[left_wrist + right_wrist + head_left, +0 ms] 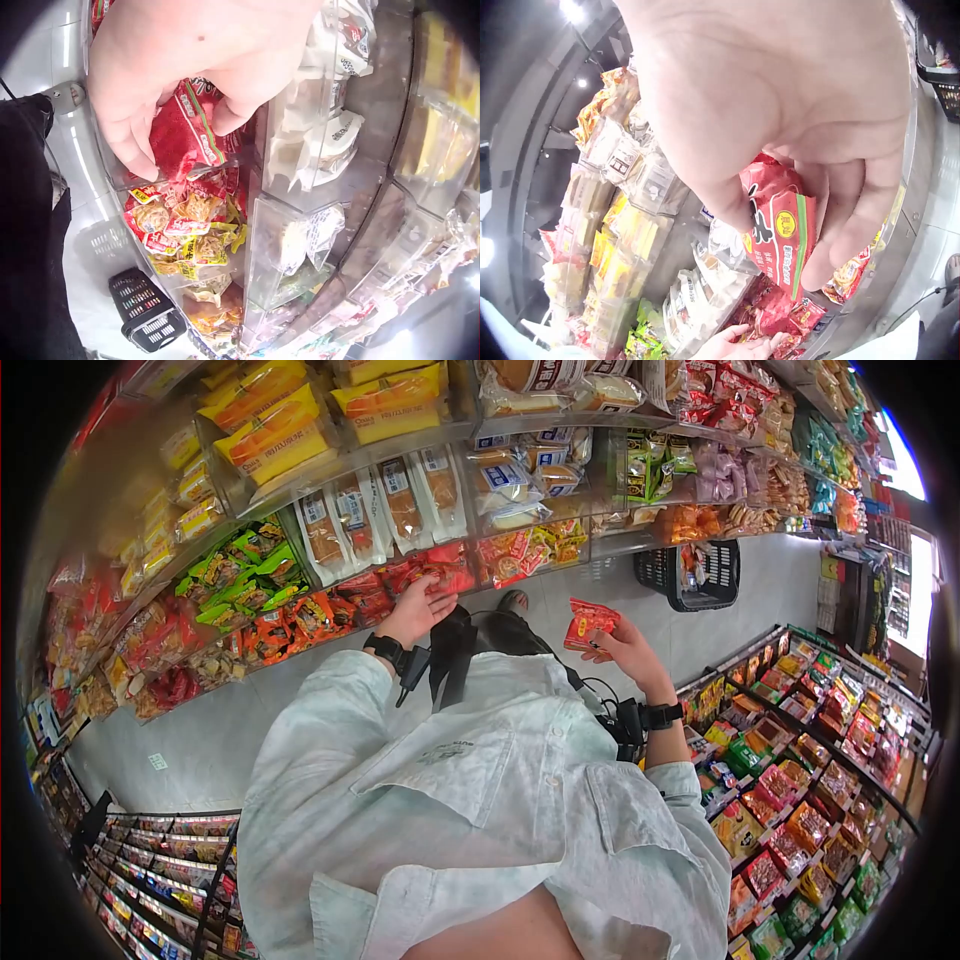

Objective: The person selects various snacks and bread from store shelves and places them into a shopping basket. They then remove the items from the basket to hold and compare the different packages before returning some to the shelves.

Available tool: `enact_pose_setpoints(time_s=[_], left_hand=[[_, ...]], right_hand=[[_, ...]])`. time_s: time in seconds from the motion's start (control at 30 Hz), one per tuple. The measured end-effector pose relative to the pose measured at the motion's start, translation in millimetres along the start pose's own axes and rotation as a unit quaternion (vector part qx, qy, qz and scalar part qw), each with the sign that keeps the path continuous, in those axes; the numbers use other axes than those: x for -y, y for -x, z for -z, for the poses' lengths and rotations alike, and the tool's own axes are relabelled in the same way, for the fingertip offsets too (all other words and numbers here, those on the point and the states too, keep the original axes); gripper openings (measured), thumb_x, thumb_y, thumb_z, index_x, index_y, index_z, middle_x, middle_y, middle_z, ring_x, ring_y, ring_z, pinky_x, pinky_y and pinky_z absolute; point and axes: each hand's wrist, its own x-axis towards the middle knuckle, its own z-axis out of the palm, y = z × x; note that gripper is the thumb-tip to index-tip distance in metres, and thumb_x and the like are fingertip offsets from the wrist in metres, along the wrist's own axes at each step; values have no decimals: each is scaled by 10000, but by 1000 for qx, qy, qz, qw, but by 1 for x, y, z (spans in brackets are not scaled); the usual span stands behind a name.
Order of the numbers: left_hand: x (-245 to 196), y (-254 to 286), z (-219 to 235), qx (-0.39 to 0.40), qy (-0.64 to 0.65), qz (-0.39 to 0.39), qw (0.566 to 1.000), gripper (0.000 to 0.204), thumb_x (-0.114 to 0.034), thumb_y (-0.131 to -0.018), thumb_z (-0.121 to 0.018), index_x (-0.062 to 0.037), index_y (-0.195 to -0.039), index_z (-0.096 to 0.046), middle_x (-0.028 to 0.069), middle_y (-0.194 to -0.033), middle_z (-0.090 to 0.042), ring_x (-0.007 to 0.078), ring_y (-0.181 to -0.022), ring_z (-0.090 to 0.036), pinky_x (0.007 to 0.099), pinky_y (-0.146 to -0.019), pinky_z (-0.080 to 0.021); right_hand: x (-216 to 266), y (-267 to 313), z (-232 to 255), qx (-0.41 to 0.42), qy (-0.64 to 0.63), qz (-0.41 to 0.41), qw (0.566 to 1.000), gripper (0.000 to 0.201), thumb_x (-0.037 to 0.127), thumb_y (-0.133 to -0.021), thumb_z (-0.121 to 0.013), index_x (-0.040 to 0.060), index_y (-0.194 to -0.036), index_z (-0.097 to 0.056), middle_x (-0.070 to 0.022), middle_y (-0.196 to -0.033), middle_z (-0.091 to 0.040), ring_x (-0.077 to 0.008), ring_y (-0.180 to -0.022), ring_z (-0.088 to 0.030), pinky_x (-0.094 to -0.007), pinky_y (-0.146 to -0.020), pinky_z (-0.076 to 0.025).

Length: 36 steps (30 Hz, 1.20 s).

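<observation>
In the head view my right hand point(628, 647) holds a small red snack packet point(590, 624), out over the aisle floor. The right wrist view shows this snack packet point(784, 236) between thumb and fingers, with a green stripe and a yellow oval on its wrapper. My left hand point(422, 612) reaches to the lowest shelf bin, its fingers spread loosely at red snack packets point(400, 572). Seen from the left wrist, a red packet point(184, 135) with a green stripe lies between the left thumb and fingers, partly covered by the hand.
Clear dividers separate bins of packaged bread point(400, 500), yellow packs point(270, 435) and green packets point(250, 570). A black basket point(688, 575) stands on the floor beyond the right hand. Snack racks point(790, 800) rise at the right, more shelves point(160, 870) behind at the left.
</observation>
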Motion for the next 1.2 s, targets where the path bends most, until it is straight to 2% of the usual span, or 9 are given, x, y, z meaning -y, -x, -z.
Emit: enact_pose_setpoints(time_s=[0.1, 0.4, 0.6, 0.7, 0.8, 0.9, 0.97, 1.1, 1.2], left_hand=[[0, 0, 3, -40, 14, -9, 999, 295, -273, -997, -636, -88, -1209, -549, 181, -1287, -610, 354, -1174, -634, 497, -1029, -533], [13, 31, -8, -8, -23, -49, 998, 269, -287, -1037, -588, -92, -1221, -568, 156, -1242, -679, 314, -1152, -661, 461, -1011, -535], [34, 112, -87, 86, -230, -75, 966, 445, -390, -1065, -565, -105, -1406, -541, 122, -1241, -684, 233, -1089, -685, 394, -933, -569], [55, 152, -137, 126, -301, -66, 943, 514, -427, -1074, -552, -114, -1477, -491, 104, -1250, -676, 221, -1104, -685, 371, -900, -582], [92, 163, -166, 148, -335, -105, 925, 554, -442, -1080, -546, -121, -1520, -444, 81, -1276, -657, 215, -1128, -680, 362, -889, -586], [112, 169, -172, 138, -310, -149, 929, 575, -435, -1073, -571, -115, -1528, -424, 52, -1302, -630, 188, -1146, -664, 358, -932, -568], [123, 177, -169, 127, -281, -180, 934, 553, -420, -1072, -581, -109, -1508, -443, 41, -1283, -630, 161, -1125, -656, 355, -956, -556], [138, 184, -153, 102, -381, -225, 891, 446, -348, -1061, -624, -91, -1412, -530, 16, -1211, -644, 111, -1059, -626, 330, -958, -530], [138, 176, -141, 83, -412, -267, 867, 394, -298, -1038, -669, -78, -1353, -583, 7, -1154, -661, 103, -1020, -627, 306, -928, -527]], right_hand=[[-5, 0, -1, 5, 10, -5, 1000, 417, 228, -1041, -628, 12, -1371, -491, -87, -1155, -712, -156, -893, -730, -287, -755, -581], [20, -16, 8, 52, 57, 39, 996, 404, 208, -1026, -653, 26, -1357, -511, -71, -1157, -711, -144, -910, -717, -286, -774, -566], [28, -32, 17, 155, 134, 241, 949, 415, 104, -952, -699, 41, -1354, -617, -70, -1182, -713, -164, -1009, -691, -314, -912, -552], [63, -22, 14, 204, 262, 285, 899, 471, 31, -880, -722, 52, -1345, -649, -87, -1261, -700, -213, -1150, -662, -337, -1037, -516], [59, -29, 2, 210, 263, 416, 845, 432, 49, -812, -745, 72, -1243, -719, -107, -1178, -713, -202, -1042, -692, -332, -912, -562], [63, -30, -3, 220, 291, 428, 827, 425, 115, -835, -777, 67, -1250, -699, -91, -1050, -728, -178, -966, -704, -336, -841, -577], [59, -34, -2, 224, 297, 346, 861, 435, 161, -849, -799, 70, -1257, -680, -77, -956, -726, -160, -886, -708, -335, -786, -577], [66, -30, -9, 281, 307, 228, 880, 541, 187, -849, -859, 66, -1325, -632, -82, -1039, -733, -134, -856, -710, -304, -760, -562], [68, -26, -16, 316, 307, 240, 865, 588, 165, -863, -844, 82, -1381, -580, -88, -1028, -726, -134, -852, -711, -296, -742, -562]])
